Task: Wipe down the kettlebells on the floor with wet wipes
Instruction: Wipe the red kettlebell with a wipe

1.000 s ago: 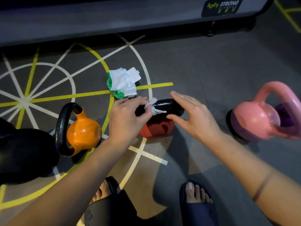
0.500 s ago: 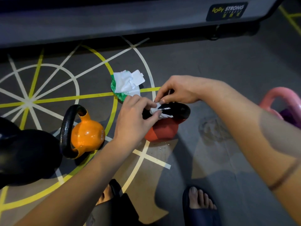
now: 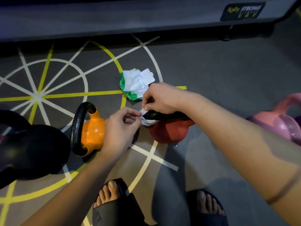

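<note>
A red kettlebell (image 3: pixel 169 132) with a black handle stands on the floor in the middle. A white wet wipe (image 3: pixel 145 119) lies draped over the left end of that handle. My left hand (image 3: pixel 120 128) pinches the wipe's near edge from the left. My right hand (image 3: pixel 160 98) reaches over the handle and pinches the wipe's upper corner. An orange kettlebell (image 3: pixel 92 131) with a black handle stands just left of my left hand. A large black kettlebell (image 3: pixel 31 149) fills the left edge. A pink kettlebell (image 3: pixel 276 121) stands at the right edge.
An opened green and white wet wipe pack (image 3: pixel 136 84) lies on the floor just behind my hands. A grey machine base (image 3: pixel 130 17) runs across the back. My sandalled feet (image 3: pixel 114 199) are at the bottom. Yellow and white lines mark the floor.
My right hand came from beside the handle's right end, crossed over it and took hold of the wipe's corner. My left hand kept its pinch on the wipe.
</note>
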`<state>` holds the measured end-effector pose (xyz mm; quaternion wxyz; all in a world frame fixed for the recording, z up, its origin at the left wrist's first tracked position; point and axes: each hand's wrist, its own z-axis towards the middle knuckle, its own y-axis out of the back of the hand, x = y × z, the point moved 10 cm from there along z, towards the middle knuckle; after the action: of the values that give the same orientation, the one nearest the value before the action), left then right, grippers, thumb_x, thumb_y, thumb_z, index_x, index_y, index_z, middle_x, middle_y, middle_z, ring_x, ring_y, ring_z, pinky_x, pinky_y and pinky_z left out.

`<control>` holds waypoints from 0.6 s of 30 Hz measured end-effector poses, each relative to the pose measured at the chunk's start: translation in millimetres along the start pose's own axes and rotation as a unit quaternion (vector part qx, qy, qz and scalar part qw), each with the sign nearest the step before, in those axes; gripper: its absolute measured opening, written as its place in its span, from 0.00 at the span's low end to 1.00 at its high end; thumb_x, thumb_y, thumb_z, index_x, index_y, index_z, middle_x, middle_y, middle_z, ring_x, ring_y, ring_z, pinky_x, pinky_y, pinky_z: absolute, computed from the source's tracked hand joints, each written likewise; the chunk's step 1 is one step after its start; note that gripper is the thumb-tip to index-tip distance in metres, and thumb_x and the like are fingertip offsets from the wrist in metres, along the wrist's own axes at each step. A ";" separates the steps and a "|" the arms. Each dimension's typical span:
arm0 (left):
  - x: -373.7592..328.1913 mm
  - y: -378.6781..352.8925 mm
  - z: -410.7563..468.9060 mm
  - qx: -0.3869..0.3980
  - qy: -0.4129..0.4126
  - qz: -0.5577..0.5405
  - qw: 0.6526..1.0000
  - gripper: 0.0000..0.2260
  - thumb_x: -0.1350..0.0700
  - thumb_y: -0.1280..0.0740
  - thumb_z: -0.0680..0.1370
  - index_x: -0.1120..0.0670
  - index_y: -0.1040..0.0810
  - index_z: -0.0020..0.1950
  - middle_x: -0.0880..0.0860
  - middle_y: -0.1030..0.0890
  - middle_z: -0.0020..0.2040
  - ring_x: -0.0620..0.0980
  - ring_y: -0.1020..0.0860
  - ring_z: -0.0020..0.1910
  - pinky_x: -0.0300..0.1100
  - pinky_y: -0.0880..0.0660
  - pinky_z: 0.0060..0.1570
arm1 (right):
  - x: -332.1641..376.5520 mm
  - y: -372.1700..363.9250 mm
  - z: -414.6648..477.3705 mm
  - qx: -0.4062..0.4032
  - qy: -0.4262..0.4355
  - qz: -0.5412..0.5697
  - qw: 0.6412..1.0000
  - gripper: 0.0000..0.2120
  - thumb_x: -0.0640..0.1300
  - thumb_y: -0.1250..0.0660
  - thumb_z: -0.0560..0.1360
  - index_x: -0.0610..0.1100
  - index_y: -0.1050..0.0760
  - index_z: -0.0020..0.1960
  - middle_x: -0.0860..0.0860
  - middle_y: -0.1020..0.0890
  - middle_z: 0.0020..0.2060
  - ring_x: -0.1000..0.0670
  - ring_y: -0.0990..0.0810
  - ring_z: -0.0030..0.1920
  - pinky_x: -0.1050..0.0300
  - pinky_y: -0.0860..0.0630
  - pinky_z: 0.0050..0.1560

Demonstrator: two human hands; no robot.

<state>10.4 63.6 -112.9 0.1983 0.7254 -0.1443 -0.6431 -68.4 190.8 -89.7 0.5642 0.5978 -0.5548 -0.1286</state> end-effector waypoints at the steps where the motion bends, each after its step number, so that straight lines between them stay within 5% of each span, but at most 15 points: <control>1: 4.3 -0.7 1.7 -0.002 0.000 -0.005 1.000 0.05 0.58 0.26 0.78 0.47 0.16 0.50 0.48 0.18 0.34 0.45 0.20 0.34 0.43 0.23 0.39 | 0.4 -2.1 1.1 0.004 -0.007 -0.004 1.000 0.07 0.46 0.31 0.78 0.53 0.15 0.52 0.57 0.20 0.39 0.53 0.23 0.47 0.60 0.30 0.46; 5: 15.2 -7.4 5.7 0.014 -0.009 -0.030 0.999 0.08 0.59 0.29 0.80 0.49 0.14 0.55 0.49 0.15 0.46 0.46 0.15 0.39 0.50 0.16 0.45 | -8.3 -0.2 -15.9 -0.022 -0.012 0.034 0.999 0.09 0.52 0.34 0.81 0.53 0.16 0.55 0.56 0.15 0.51 0.52 0.20 0.53 0.56 0.25 0.55; 8: 9.8 -11.0 6.7 0.059 -0.053 -0.018 0.997 0.12 0.63 0.29 0.80 0.53 0.16 0.62 0.52 0.19 0.54 0.40 0.18 0.48 0.37 0.20 0.52 | -15.6 2.8 -50.3 -0.090 0.021 0.012 0.996 0.21 0.69 0.40 0.77 0.57 0.20 0.59 0.59 0.16 0.53 0.53 0.19 0.55 0.50 0.21 0.55; 11: 9.4 -20.8 5.1 0.134 -0.053 -0.024 0.989 0.18 0.66 0.28 0.78 0.56 0.19 0.67 0.57 0.25 0.56 0.38 0.21 0.47 0.30 0.25 0.52 | -14.8 -4.7 -74.7 -0.180 0.060 -0.124 0.974 0.26 0.70 0.45 0.77 0.55 0.22 0.63 0.57 0.16 0.53 0.48 0.16 0.51 0.52 0.21 0.47; 18: 8.0 -29.3 14.5 0.141 -0.077 -0.006 0.987 0.21 0.45 0.24 0.68 0.40 0.20 0.60 0.53 0.25 0.54 0.46 0.22 0.51 0.38 0.23 0.53 | -18.5 -5.2 -93.2 -0.325 0.067 -0.199 0.922 0.27 0.68 0.42 0.80 0.48 0.19 0.61 0.51 0.15 0.45 0.45 0.17 0.45 0.51 0.28 0.43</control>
<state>-4.2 84.1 -135.2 0.0788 0.6956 -0.2435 -0.6713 0.4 254.0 -72.0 0.7262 0.4871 -0.3129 -0.3707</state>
